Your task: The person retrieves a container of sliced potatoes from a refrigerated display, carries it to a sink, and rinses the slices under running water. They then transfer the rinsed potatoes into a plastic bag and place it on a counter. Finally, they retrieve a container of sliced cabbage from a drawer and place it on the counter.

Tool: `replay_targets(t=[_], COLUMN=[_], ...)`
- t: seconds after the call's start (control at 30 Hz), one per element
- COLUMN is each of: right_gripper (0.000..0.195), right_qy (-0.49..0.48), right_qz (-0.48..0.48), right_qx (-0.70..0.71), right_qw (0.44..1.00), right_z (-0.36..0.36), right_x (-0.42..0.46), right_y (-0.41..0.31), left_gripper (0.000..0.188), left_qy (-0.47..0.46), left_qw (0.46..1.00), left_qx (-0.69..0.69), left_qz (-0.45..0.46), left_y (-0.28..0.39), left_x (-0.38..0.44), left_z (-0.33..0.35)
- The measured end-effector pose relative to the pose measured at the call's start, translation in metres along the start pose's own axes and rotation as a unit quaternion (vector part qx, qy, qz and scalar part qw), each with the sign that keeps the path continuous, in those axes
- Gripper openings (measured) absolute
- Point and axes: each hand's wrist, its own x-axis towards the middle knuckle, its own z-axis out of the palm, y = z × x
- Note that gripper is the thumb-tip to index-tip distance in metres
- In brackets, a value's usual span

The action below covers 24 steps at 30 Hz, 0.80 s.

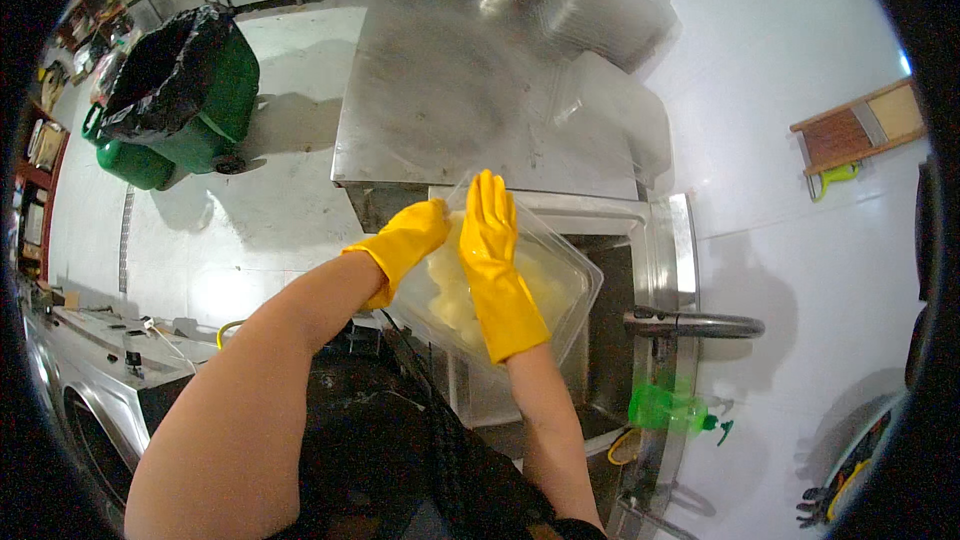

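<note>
A clear plastic container [577,300] is tilted over the sink [611,330], with a pale yellow mass [454,300] showing in or through it. My left hand [412,236], in a yellow rubber glove, is curled around the container's edge on the left. Flat against the container lies my right hand [491,247], gloved the same way, its fingers straight and close together; its thumb is hidden. Whether this hand is inside the container or on its outer face cannot be told.
Beyond the sink stands a steel table [442,75] with stacked clear containers [607,15]. The faucet [690,324] and a green pump bottle [660,409] are at the right. A wooden slicer [855,127] hangs on the wall. A lined green bin [217,90] stands left.
</note>
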Motion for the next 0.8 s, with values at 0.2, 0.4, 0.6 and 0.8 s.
replay_targets(t=[0.2,0.4,0.6,0.8], right_gripper=[0.055,0.070,0.059,0.045], right_qy=[-0.084,-0.154,0.047,0.051], right_qz=[0.028,0.265,0.499,0.309], right_qx=[-0.069,-0.116,0.112,0.165], right_qw=[0.994,0.945,0.858,0.935], right_z=[0.016,-0.032,-0.078,-0.066], right_x=[0.030,-0.046,-0.171,-0.200], right_y=[0.002,0.081,0.117,0.136], left_gripper=[0.036,0.037,0.040,0.035], left_qy=[-0.006,-0.006,-0.040,-0.064], left_qw=[0.999,0.999,0.999,0.996], left_qx=[-0.046,-0.044,-0.008,0.050], left_qz=[0.015,0.009,-0.008,-0.023], left_y=[-0.011,-0.016,0.010,0.007], left_x=[0.005,-0.001,-0.007,0.004], left_z=[0.009,0.008,-0.013,-0.014])
